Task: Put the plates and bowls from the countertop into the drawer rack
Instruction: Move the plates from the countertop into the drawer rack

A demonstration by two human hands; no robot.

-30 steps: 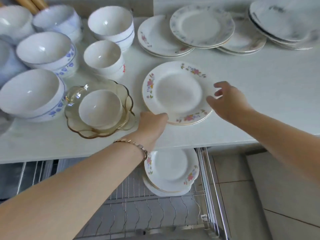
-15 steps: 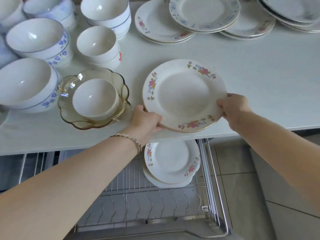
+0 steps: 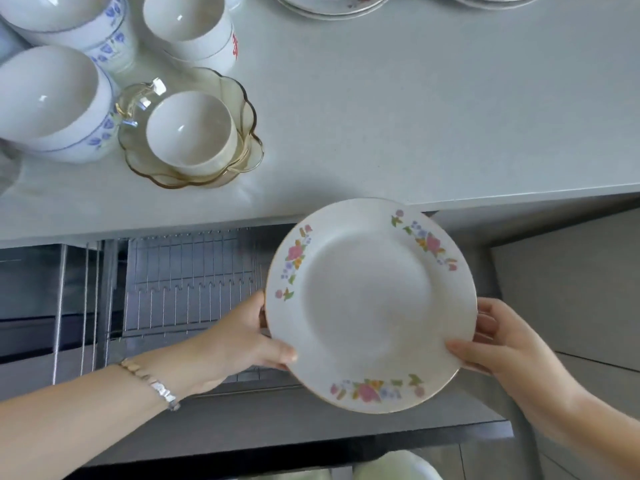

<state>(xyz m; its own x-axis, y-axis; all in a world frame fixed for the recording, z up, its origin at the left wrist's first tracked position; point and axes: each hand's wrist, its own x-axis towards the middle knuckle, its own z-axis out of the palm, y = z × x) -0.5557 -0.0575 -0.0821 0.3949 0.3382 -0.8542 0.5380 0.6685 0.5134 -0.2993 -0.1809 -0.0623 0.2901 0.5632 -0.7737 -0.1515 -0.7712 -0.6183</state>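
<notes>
**Floral plate [image 3: 367, 306] held between both hands above the open drawer.** The plate is off the bench [image 3: 415, 116] and faces up toward the camera. It hangs over the right part of the wire drawer rack [image 3: 187, 278]. In this view its far rim overlaps the bench's front edge.

The left hand [image 3: 239, 344] grips the plate's left rim. Its thumb lies on the upper face, and the other fingers pass beneath the plate, where they are hidden. A bracelet [image 3: 156, 386] sits on that wrist.

The right hand [image 3: 498, 344] grips the lower right rim. Its thumb presses on the upper face, and its fingers [image 3: 485, 322] curl against the rim's outer edge and underside. Each hand thus pinches the rim between thumb and fingers, and the two hands sit on opposite sides of the plate.

Crockery on the bench:
- An amber glass bowl [image 3: 242, 98] stands at the left, with a small white bowl [image 3: 190, 129] inside it.
- A blue-patterned bowl [image 3: 52, 102] is just beside the amber glass bowl, further left.
- Stacked white bowls [image 3: 194, 32] stand behind it.
- Stacked plates [image 3: 332, 5] lie at the far edge, cut off by the frame.
</notes>
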